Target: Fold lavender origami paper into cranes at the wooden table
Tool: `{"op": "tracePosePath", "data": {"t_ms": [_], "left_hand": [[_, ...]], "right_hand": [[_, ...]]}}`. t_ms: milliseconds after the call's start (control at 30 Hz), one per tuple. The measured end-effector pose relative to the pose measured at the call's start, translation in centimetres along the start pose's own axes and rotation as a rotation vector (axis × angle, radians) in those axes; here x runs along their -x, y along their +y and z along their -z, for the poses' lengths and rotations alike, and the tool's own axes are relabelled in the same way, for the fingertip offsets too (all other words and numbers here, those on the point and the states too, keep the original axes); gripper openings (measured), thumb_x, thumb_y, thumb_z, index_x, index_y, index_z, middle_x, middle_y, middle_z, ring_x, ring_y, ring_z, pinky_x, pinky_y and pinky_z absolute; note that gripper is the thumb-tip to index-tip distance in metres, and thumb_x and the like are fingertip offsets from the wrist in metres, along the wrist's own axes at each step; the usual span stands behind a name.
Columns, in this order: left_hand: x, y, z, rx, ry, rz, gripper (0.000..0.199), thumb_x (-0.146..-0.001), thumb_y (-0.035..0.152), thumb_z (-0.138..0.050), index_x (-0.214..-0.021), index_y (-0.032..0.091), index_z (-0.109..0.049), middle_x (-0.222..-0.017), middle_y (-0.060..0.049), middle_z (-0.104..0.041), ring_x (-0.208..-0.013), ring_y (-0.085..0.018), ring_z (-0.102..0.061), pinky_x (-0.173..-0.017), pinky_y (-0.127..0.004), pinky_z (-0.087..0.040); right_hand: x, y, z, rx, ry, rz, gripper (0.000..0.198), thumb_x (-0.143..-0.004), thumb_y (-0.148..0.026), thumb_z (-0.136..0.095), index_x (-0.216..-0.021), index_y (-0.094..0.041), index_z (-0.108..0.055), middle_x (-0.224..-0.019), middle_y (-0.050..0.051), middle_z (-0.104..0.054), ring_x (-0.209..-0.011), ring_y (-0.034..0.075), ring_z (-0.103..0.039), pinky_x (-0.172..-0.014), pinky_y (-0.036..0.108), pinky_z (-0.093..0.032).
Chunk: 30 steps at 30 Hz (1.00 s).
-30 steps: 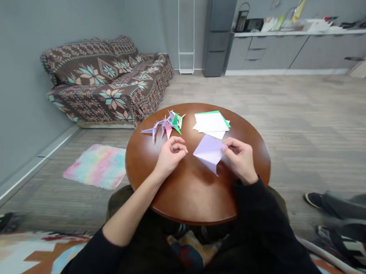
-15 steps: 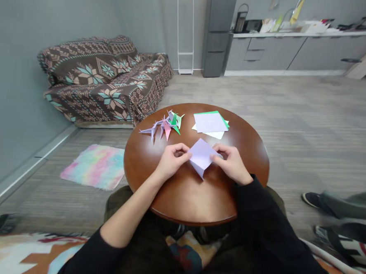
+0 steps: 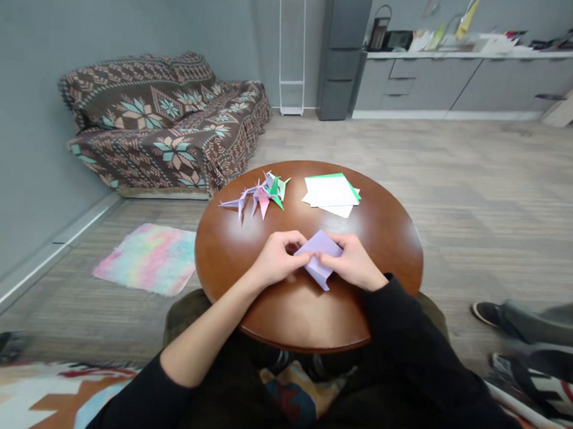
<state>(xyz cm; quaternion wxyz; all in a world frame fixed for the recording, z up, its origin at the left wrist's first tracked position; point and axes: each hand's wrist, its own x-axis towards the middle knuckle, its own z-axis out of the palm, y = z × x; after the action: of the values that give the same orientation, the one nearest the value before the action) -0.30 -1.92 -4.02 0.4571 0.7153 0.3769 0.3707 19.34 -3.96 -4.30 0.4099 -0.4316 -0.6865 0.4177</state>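
Glossy brown table (image 3: 304,322); folded lilac paper (image 3: 319,244).

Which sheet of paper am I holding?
The creased purple sheet, between your left hand and right hand; the other sheets lie piled farther back.

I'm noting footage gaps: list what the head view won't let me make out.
Head view:
Purple paper: part of its middle, behind the left hand and right hand.
Folded figures: exact count, small and overlapping.
Counter items: mostly blurred.
Other person's leg: cut off by the right edge.
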Motion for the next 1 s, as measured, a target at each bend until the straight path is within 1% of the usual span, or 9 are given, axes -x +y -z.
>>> {"op": "tracePosePath", "data": {"t_ms": [100,200,333,467,533,600,733,867,1000], "left_hand": [[0.0,0.0,0.2,0.040,0.018,0.018,0.015,-0.073,0.028,-0.074,-0.071,0.014,-0.069,-0.068,-0.002,-0.066,-0.063,-0.014,-0.056,-0.061,-0.026,-0.042],[0.0,0.0,0.4,0.074,0.050,0.046,0.014,-0.071,0.026,-0.074,-0.069,0.014,-0.067,-0.067,-0.001,-0.065,-0.062,-0.014,-0.056,-0.062,-0.026,-0.042],[-0.1,-0.1,0.7,0.123,0.076,0.079,0.015,-0.070,0.027,-0.074,-0.070,0.014,-0.067,-0.067,-0.001,-0.065,-0.062,-0.014,-0.058,-0.062,-0.026,-0.043],[-0.2,0.0,0.8,0.140,0.130,0.077,0.016,-0.069,0.028,-0.075,-0.068,0.014,-0.065,-0.065,0.001,-0.063,-0.061,-0.013,-0.056,-0.062,-0.025,-0.041],[-0.2,0.1,0.9,0.147,0.160,0.069,0.017,-0.070,0.029,-0.075,-0.069,0.015,-0.065,-0.065,0.001,-0.063,-0.062,-0.013,-0.056,-0.063,-0.025,-0.042],[-0.3,0.1,0.8,0.159,0.166,0.064,0.018,-0.071,0.030,-0.075,-0.071,0.015,-0.067,-0.067,0.000,-0.065,-0.064,-0.014,-0.057,-0.065,-0.026,-0.043],[-0.2,0.1,0.4,0.150,0.110,0.065,0.019,-0.072,0.030,-0.074,-0.079,0.013,-0.071,-0.074,-0.002,-0.069,-0.067,-0.016,-0.060,-0.066,-0.027,-0.046],[-0.1,0.0,0.0,0.042,0.094,0.064,0.020,-0.073,0.027,-0.070,-0.083,0.011,-0.073,-0.072,-0.001,-0.068,-0.063,-0.015,-0.058,-0.061,-0.025,-0.043],[-0.2,-0.1,-0.1,0.047,0.073,0.066,0.020,-0.071,0.025,-0.069,-0.084,0.010,-0.073,-0.071,-0.001,-0.068,-0.062,-0.014,-0.057,-0.060,-0.025,-0.043]], "right_hand": [[0.0,0.0,0.3,0.006,0.025,0.001,0.008,-0.075,-0.023,-0.066,-0.074,-0.015,-0.068,-0.062,-0.002,-0.061,-0.055,0.012,-0.049,-0.051,0.024,-0.038],[0.0,0.6,1.1,0.005,0.076,0.018,0.007,-0.074,-0.021,-0.066,-0.069,-0.016,-0.067,-0.064,-0.001,-0.063,-0.060,0.014,-0.054,-0.058,0.026,-0.043],[0.2,1.8,2.6,-0.023,0.173,0.045,0.007,-0.074,-0.021,-0.068,-0.068,-0.018,-0.066,-0.069,0.000,-0.065,-0.067,0.016,-0.059,-0.066,0.029,-0.047],[0.0,2.5,3.5,-0.073,0.305,0.075,0.009,-0.081,-0.026,-0.065,-0.074,-0.020,-0.064,-0.075,0.001,-0.066,-0.074,0.018,-0.063,-0.072,0.031,-0.050],[-0.2,2.4,3.3,-0.097,0.290,0.089,0.012,-0.085,-0.031,-0.064,-0.088,-0.020,-0.068,-0.085,0.003,-0.070,-0.078,0.018,-0.065,-0.075,0.032,-0.052],[-0.4,2.0,2.7,-0.106,0.202,0.098,0.020,-0.083,-0.035,-0.071,-0.096,-0.019,-0.070,-0.092,0.004,-0.073,-0.083,0.020,-0.067,-0.078,0.032,-0.053],[-0.7,1.2,1.3,-0.072,0.108,0.121,0.016,-0.087,-0.032,-0.070,-0.080,-0.017,-0.069,-0.079,0.002,-0.070,-0.076,0.018,-0.064,-0.074,0.030,-0.050],[-0.6,0.5,0.6,-0.019,0.102,0.146,0.010,-0.085,-0.024,-0.068,-0.078,-0.017,-0.067,-0.076,0.000,-0.067,-0.073,0.016,-0.060,-0.073,0.029,-0.047],[-0.5,0.1,0.6,0.010,0.106,0.156,0.010,-0.084,-0.021,-0.066,-0.075,-0.018,-0.064,-0.073,-0.001,-0.065,-0.070,0.016,-0.058,-0.070,0.029,-0.044]]}}
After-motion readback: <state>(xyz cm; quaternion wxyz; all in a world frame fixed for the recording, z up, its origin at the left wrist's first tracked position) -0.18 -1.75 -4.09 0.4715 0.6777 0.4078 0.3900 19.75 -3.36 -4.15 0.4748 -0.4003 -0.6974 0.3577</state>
